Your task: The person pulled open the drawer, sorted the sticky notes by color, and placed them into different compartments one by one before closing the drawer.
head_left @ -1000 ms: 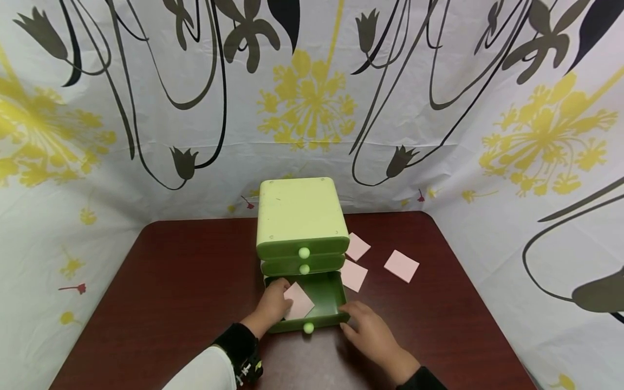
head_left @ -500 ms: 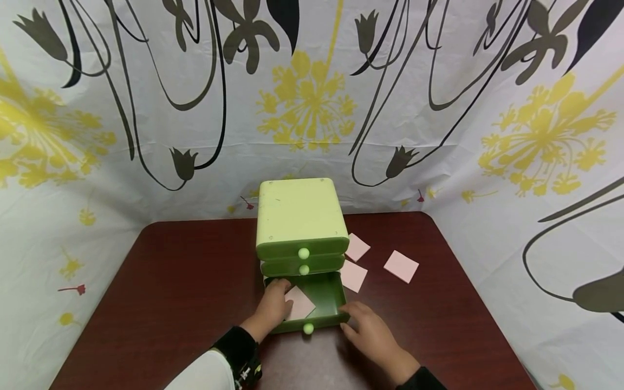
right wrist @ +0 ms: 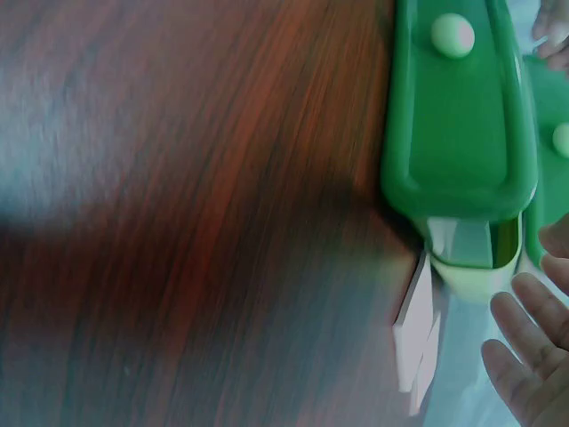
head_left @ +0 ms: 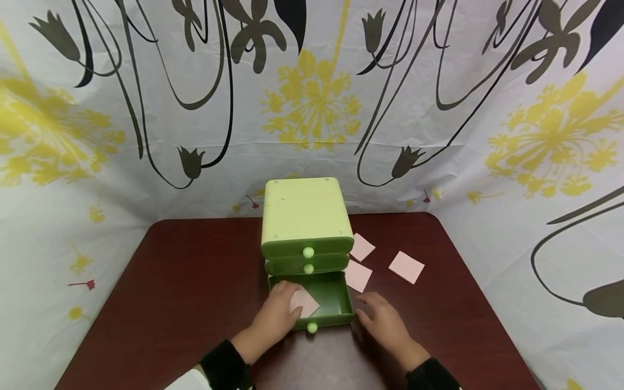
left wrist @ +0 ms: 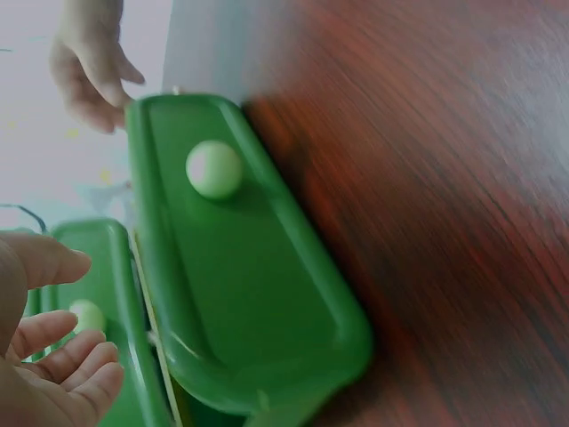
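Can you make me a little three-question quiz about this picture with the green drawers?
1. True or false: the bottom drawer is pulled open.
2. How many pink notes lie on the table, outside the drawers?
3. Which hand rests on the note in the drawer: A left hand, B right hand?

Key: 1 true. 2 three. 3 A.
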